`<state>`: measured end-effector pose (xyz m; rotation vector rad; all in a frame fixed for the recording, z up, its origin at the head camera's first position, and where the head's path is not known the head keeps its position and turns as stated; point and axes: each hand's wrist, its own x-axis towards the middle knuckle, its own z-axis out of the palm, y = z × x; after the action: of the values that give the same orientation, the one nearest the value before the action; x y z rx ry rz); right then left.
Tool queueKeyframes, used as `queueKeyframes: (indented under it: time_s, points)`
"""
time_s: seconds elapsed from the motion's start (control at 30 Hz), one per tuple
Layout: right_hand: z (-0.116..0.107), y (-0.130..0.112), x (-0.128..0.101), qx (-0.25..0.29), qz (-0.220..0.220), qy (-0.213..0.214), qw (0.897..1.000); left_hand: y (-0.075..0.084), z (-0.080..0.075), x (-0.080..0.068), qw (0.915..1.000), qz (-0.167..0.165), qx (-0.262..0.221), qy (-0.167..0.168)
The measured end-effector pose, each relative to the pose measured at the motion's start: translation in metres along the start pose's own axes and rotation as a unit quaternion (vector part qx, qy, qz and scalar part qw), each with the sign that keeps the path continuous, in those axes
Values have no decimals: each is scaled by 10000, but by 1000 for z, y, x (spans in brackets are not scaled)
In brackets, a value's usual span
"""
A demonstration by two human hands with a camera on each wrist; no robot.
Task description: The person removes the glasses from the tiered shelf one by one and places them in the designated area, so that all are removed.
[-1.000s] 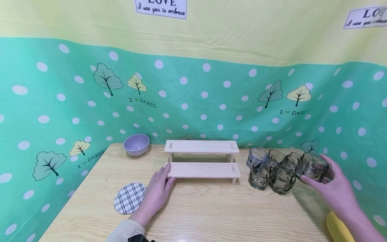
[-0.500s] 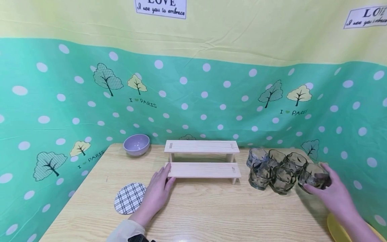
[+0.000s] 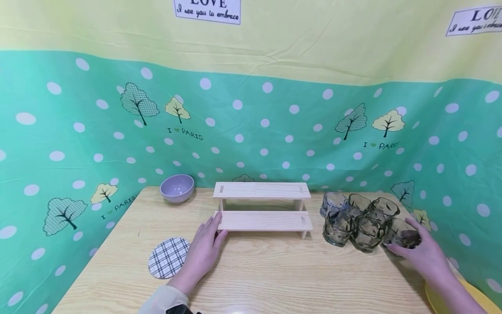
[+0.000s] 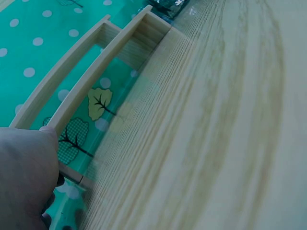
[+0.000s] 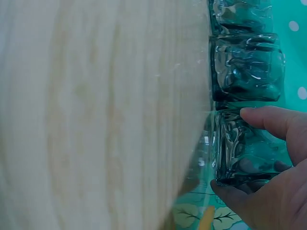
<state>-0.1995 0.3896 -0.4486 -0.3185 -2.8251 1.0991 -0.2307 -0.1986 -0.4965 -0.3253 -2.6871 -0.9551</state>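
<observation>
wooden tabletop (image 3: 274, 279) before a polka-dot cloth — right hand (image 3: 425, 257) curls round the end glass (image 3: 400, 237) at three o'clock of the cluster, while left hand (image 3: 204, 250) rests flat-fingered against the stepped rack (image 3: 262, 220).

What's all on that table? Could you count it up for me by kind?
Smoky glass cups: 6, one held by the right hand, the rest clustered
Wooden two-step shelf: 1, touched by the left hand
Lilac bowl: 1
Checked round coaster: 1
Yellow plate, partly seen: 1
Total: 10
</observation>
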Motion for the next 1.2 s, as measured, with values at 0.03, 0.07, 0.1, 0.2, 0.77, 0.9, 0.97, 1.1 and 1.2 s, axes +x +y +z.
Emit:
queueKeyframes:
  time_s: [0.03, 0.07, 0.1, 0.2, 0.77, 0.9, 0.97, 1.1, 1.2]
  points:
    - [1, 0, 0, 24, 15, -15, 10000, 0, 0, 0, 10000, 1, 4, 2]
    - [2, 1, 0, 44, 8, -16, 10000, 0, 0, 0, 10000, 5, 6, 3]
    - [2, 1, 1, 69, 4, -25, 10000, 0, 0, 0, 10000, 6, 8, 2]
    - [5, 0, 2, 82, -95, 13, 9999, 0, 0, 0, 10000, -3, 1, -6]
    - [11, 0, 4, -46, -596, -19, 9982, 0, -1, -1, 10000, 46, -39, 43]
    - [10, 0, 6, -111, -668, 9, 9977, 0, -1, 1, 9999, -71, -40, -77]
    - [10, 0, 7, -85, -714, 27, 9974, -1, -1, 1, 9999, -62, -43, -77]
    - [10, 0, 7, -9, -765, -16, 9971, -1, -1, 1, 9999, -96, -30, -82]
    - [9, -1, 6, -7, -824, -71, 9966, -2, 0, 1, 9999, -132, -52, -95]
